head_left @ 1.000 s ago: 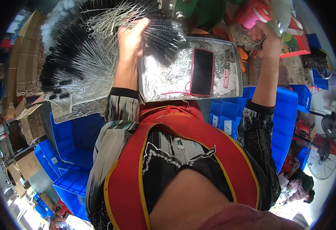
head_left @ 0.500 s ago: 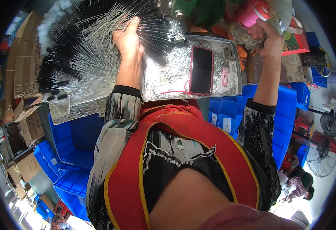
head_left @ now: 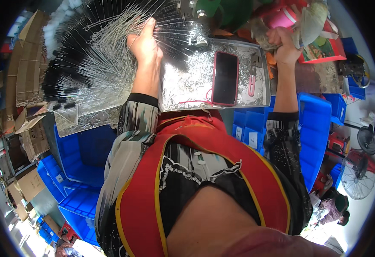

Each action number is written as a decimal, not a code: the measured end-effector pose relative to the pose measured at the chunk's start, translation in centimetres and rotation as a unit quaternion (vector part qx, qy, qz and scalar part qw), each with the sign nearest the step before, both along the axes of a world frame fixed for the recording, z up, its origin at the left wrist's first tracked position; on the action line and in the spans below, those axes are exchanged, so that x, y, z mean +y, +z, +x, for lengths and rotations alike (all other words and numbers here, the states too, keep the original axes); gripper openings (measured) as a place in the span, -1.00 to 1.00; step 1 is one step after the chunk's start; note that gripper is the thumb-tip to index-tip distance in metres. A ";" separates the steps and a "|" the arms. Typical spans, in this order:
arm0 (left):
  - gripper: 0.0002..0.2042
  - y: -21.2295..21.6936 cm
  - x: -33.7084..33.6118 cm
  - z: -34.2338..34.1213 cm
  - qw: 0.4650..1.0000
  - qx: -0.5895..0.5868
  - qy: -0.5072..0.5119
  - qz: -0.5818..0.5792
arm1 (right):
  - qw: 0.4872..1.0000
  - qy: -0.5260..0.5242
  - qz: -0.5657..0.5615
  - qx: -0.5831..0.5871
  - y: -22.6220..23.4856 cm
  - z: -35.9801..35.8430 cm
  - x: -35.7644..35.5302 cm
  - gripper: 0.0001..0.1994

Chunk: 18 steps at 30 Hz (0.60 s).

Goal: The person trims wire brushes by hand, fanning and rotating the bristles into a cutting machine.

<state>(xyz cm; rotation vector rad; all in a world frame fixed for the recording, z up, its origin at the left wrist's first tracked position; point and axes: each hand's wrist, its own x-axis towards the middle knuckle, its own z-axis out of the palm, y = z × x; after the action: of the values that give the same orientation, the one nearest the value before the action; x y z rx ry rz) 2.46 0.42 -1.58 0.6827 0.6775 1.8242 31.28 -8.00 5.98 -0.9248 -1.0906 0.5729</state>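
A large fan of wire-stemmed brushes (head_left: 104,55), with looped stem ends and black bristles, spreads across the far left of the bench. My left hand (head_left: 144,46) is closed on some of their stems, thumb on top; its other fingers are partly hidden. Farther right, my right hand (head_left: 284,48) makes a fist beside a crumpled clear plastic bag (head_left: 312,23). What that fist holds, if anything, I cannot make out. Between both hands sits a shallow white tray (head_left: 170,92) strewn with short wire clippings.
A phone in a red case (head_left: 225,79) and a pink cutter (head_left: 251,85) lie in the tray. Green machine parts (head_left: 230,13) stand behind it. Blue bins (head_left: 313,137) flank me below the bench. A red box (head_left: 326,53) sits at far right, cartons (head_left: 31,64) at left.
My right hand has moved left and slightly nearer, toward the tray's right edge, still closed. My left hand stays at the brushes, almost unmoved.
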 end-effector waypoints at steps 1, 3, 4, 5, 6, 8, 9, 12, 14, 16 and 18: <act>-0.71 -0.2 -0.1 -0.2 1.000 -0.009 0.002 -0.015 | 0.999 0.007 -0.021 0.027 0.3 0.1 0.0 -0.86; -0.71 0.0 -0.1 0.3 1.000 -0.003 0.016 -0.015 | 0.999 0.007 -0.036 0.004 1.6 0.5 -0.7 -0.88; -0.71 0.1 -0.2 0.5 0.999 0.002 0.029 -0.016 | 0.999 0.006 -0.051 -0.019 2.6 0.5 -1.2 -0.89; -0.73 0.3 -0.3 0.5 1.000 0.010 0.018 -0.004 | 0.996 0.004 -0.086 0.025 3.6 0.2 -1.4 -0.89; -0.73 0.5 -0.3 0.5 1.000 0.011 0.021 -0.005 | 0.996 0.007 -0.087 0.026 4.3 0.0 -1.3 -0.89; -0.77 0.9 -0.1 0.3 0.995 0.073 0.028 -0.056 | 0.986 -0.025 -0.160 0.023 5.4 -0.4 -1.3 -0.72; -0.82 0.8 0.0 0.2 0.991 0.097 0.026 -0.084 | 0.982 -0.039 -0.184 0.015 5.9 -0.3 -1.3 -0.71; -0.87 0.5 0.4 0.4 0.995 0.087 0.022 -0.037 | 0.979 -0.012 -0.205 0.007 7.1 0.1 -1.1 -0.72; -0.88 0.7 0.5 0.3 0.995 0.093 0.025 -0.038 | 0.978 -0.011 -0.208 0.023 7.9 0.2 -0.9 -0.74; -0.88 0.8 0.5 0.4 0.994 0.097 0.029 -0.040 | 0.972 0.005 -0.235 0.007 8.3 0.8 -0.7 -0.75; -0.87 1.0 0.5 0.5 0.996 0.082 0.031 -0.026 | 0.973 0.009 -0.229 0.021 8.4 0.6 -0.7 -0.76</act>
<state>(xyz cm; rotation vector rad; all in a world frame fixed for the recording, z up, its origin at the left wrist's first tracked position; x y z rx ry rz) 2.98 0.94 -0.63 0.7907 0.8601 1.8132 31.91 -8.68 14.40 -1.2946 -0.9453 0.8773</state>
